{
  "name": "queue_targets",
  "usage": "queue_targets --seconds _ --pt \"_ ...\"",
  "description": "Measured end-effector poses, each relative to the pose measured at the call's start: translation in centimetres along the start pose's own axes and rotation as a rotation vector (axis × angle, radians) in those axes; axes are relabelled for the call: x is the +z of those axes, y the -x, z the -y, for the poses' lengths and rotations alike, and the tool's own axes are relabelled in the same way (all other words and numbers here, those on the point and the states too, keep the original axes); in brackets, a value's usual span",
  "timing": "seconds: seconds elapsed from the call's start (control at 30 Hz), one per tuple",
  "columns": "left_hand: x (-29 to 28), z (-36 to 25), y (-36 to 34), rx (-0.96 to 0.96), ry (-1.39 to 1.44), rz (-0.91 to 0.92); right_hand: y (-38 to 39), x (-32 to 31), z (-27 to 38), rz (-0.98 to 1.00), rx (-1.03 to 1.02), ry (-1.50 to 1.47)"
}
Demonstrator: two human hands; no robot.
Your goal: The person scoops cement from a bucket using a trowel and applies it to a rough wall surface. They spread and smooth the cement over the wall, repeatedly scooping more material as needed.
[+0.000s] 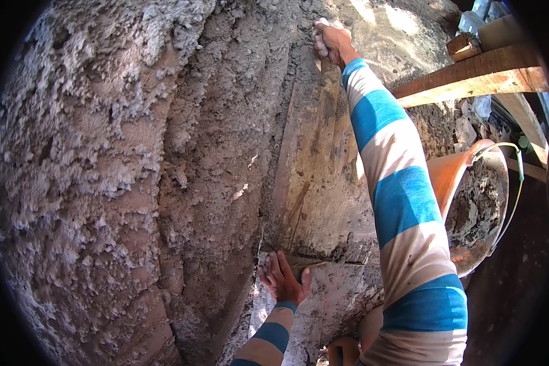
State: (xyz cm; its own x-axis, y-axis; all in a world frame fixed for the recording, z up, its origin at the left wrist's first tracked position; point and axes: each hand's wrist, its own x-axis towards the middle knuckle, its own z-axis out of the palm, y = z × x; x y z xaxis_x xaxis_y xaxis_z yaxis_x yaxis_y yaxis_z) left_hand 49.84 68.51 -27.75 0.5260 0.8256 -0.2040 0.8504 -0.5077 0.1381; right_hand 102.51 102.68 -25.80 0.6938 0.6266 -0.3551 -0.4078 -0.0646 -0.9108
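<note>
A weathered wooden board [314,165] lies along the edge of a rough grey mortar surface [216,122]. At the board's near end, my left hand [285,277] rests with its fingers stretched and thumb apart, holding nothing. My right arm, in a blue-and-beige striped sleeve, reaches far forward. Up at the board's far end, my right hand [333,41] is closed, its fingers curled at the mortar edge. Pale dirt covers those fingers, and what they grip, if anything, is hidden.
Right of my right arm stands an orange bucket [454,177] with mortar inside and a thin wire handle [511,226]. Beyond it a wooden beam [476,78] crosses, with a brick piece [463,47] and clear plastic bottles [471,22] near it. Rough, lumpy mortar fills the left side.
</note>
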Motion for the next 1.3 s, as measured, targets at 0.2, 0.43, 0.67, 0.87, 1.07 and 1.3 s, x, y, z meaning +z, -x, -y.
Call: queue_targets --seconds 0.2,0.43,0.67,0.87,1.07,1.3 --pt "0.0 0.1 0.2 -0.008 -0.014 0.021 1.6 -0.8 0.2 0.124 0.008 -0.062" --pt "-0.4 -0.1 0.1 -0.015 -0.049 0.004 7.0 0.4 0.6 -0.007 0.009 -0.278" --pt "0.5 0.7 0.7 -0.059 0.075 0.007 28.1 0.6 0.1 -0.046 0.048 -0.261" --pt "-1.4 -0.9 0.2 -0.02 -0.031 0.014 47.5 -4.1 3.4 0.018 0.189 -0.276" --pt "-1.6 -1.6 0.5 -0.072 -0.047 0.038 59.8 -10.0 7.8 -0.112 0.181 -0.195" --pt "-1.5 -1.6 0.8 -0.046 -0.058 0.018 63.8 -19.5 11.6 -0.531 -0.14 0.391"
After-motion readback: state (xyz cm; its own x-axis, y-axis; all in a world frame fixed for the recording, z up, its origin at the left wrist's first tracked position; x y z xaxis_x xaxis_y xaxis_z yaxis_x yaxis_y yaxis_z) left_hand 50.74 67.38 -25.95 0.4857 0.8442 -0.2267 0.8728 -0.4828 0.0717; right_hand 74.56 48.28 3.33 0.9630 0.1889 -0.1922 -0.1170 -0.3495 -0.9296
